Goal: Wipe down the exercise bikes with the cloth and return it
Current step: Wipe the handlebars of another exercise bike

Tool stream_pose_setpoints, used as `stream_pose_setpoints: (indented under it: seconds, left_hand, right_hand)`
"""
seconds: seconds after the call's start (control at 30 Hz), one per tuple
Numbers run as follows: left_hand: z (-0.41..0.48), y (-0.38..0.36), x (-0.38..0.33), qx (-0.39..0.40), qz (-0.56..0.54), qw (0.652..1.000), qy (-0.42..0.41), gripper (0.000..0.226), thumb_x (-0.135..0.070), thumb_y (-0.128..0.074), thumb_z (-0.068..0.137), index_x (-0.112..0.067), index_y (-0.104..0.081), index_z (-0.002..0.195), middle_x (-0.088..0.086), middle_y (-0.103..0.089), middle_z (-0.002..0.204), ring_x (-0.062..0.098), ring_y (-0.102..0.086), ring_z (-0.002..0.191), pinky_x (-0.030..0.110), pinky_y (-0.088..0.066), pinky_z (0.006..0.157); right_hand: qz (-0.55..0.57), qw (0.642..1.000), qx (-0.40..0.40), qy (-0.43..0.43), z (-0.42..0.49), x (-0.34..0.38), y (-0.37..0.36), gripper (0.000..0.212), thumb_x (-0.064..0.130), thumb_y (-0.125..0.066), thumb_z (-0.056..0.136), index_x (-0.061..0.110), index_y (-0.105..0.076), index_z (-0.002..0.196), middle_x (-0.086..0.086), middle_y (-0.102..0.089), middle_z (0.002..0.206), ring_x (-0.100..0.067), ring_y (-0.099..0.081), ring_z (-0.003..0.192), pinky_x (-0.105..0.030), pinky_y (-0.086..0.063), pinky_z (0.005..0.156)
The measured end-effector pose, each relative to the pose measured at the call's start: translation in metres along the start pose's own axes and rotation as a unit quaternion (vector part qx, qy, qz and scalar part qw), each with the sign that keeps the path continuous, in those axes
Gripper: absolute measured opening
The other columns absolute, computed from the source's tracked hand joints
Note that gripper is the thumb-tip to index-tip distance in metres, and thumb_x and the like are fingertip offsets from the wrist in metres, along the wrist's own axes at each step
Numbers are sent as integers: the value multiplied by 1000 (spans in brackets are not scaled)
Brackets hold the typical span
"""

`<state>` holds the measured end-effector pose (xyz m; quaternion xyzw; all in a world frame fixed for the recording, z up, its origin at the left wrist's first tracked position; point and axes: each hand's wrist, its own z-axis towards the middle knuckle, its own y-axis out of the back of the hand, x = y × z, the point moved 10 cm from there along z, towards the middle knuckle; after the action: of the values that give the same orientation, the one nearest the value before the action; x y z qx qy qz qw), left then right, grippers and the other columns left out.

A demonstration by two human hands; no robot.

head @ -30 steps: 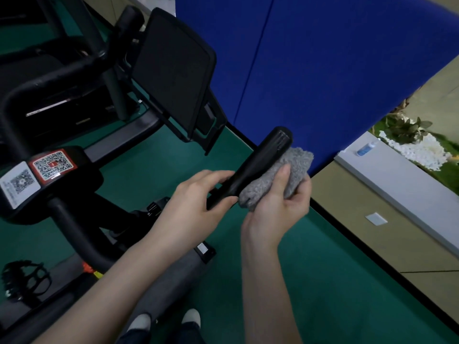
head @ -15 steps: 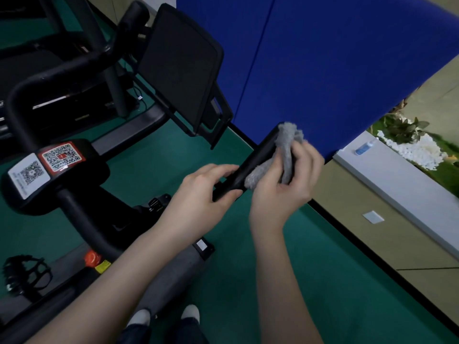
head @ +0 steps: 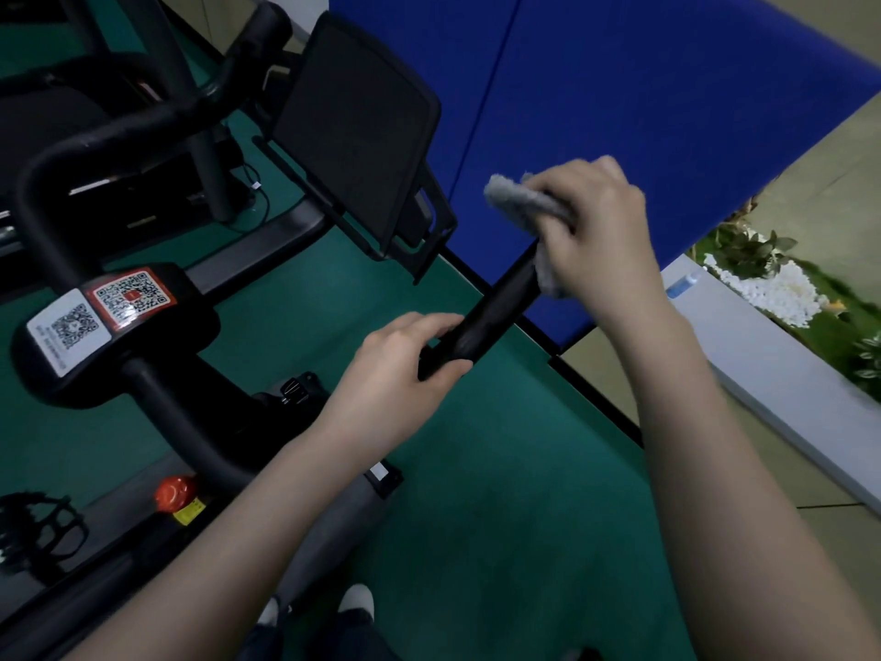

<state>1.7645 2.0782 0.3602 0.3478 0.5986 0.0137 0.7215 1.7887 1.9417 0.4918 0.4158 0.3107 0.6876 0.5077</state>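
Observation:
A black exercise bike (head: 143, 384) stands at the left, with QR stickers on its stem and a dark screen (head: 353, 136) above. Its black handlebar grip (head: 491, 312) points up to the right. My left hand (head: 400, 369) is closed around the lower part of that grip. My right hand (head: 596, 231) holds a grey cloth (head: 519, 202) bunched over the grip's far end, which is hidden under the cloth and hand.
A blue padded wall panel (head: 619, 88) rises right behind the grip. Green floor mat (head: 500, 517) lies below. A grey ledge (head: 786, 374) with a small blue bottle (head: 681, 283) and white pebbles runs at the right. A pedal (head: 38, 531) sits at the lower left.
My right hand has slid the cloth up the grip from its middle to over the tip. My left hand has kept its hold lower down.

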Motion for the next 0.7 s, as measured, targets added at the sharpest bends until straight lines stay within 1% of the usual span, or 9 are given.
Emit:
stream_pose_setpoints:
  seconds: [0.07,0.1,0.13,0.2,0.27,0.37,0.47,0.57,0.7]
  left_hand:
    - [0,0,0,3,-1,1000,2,40,-34,-64,90,-34,-55,129,-18,-56,114,-4,-47,100,-2,-31,78]
    - [0,0,0,4,0,1000,2,41,-34,-64,90,-34,-55,129,-17,-56,114,-3,-47,100,-1,-31,78]
    - [0,-1,0,6,0,1000,1,41,-33,-64,90,-33,-55,130,-17,-57,115,-2,-48,100,1,-31,80]
    - [0,-2,-1,8,-1,1000,-2,41,-33,-64,90,-33,-56,129,-15,-58,116,0,-50,103,7,-34,84]
    - [0,-2,-2,7,0,1000,-5,41,-32,-64,90,-31,-56,129,-14,-58,116,0,-51,105,4,-33,82]
    - [0,-1,-1,4,-1,1000,-5,41,-32,-65,89,-31,-56,129,-14,-59,117,0,-50,105,4,-32,82]
    - [1,-1,-1,2,-1,1000,-6,41,-32,-65,89,-32,-56,129,-15,-58,116,-4,-48,99,0,-30,79]
    - [1,-1,-1,-1,-1,1000,-7,40,-33,-65,89,-32,-57,128,-16,-58,114,-5,-47,95,-5,-30,78]
    - [1,-1,-1,1,4,1000,-9,39,-33,-65,89,-33,-57,127,-18,-57,110,-6,-46,94,-5,-31,78]
  right_hand:
    - [112,987,68,-94,8,-25,-9,16,13,-56,91,22,-65,81,12,-60,74,-7,-54,77,-18,-36,71]
    - [187,969,90,-134,5,-35,-15,17,15,-57,92,24,-63,79,13,-59,73,-4,-55,74,-21,-40,71]
    - [260,947,96,-164,1,-41,-19,17,15,-57,93,24,-64,80,11,-60,74,-6,-57,74,-24,-43,71]
    - [378,902,67,-197,-12,-50,-24,14,13,-56,94,20,-65,85,7,-63,79,-10,-61,76,-28,-47,73]
    - [455,864,0,-217,-25,-57,-25,12,13,-56,95,17,-66,91,7,-67,81,-12,-64,79,-29,-51,74]
    - [515,814,-121,-242,-46,-67,-24,12,14,-56,94,17,-67,92,4,-69,84,-17,-65,84,-36,-54,80]
    - [549,757,-197,-294,-65,-78,-33,13,11,-53,96,14,-65,93,-1,-69,88,-22,-64,90,-46,-50,91]
    - [571,723,-196,-334,-70,-86,-45,13,8,-51,97,8,-64,98,-5,-70,92,-25,-65,93,-50,-49,95]
    - [602,710,-157,-331,-70,-89,-53,15,12,-50,98,7,-63,105,-5,-72,96,-23,-67,94,-43,-53,90]
